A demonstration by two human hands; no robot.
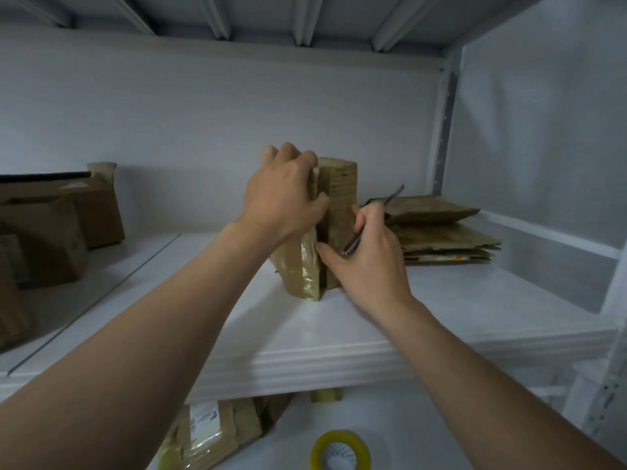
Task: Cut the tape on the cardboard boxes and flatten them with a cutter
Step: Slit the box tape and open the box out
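A small taped cardboard box [339,198] stands upright on the white shelf [339,334], split open down its front into two halves. My left hand [281,195] grips the top of the left half, whose tape [310,266] shines. My right hand [369,256] holds a thin metal cutter [373,220], its blade end pointing up to the right, while the thumb presses into the gap between the halves.
A stack of flattened cardboard [441,228] lies just right of the box. Unopened brown boxes [57,225] sit at the far left of the shelf. On the lower level are a yellow tape roll [341,451] and a labelled package [210,432]. A shelf post [444,130] stands at the right.
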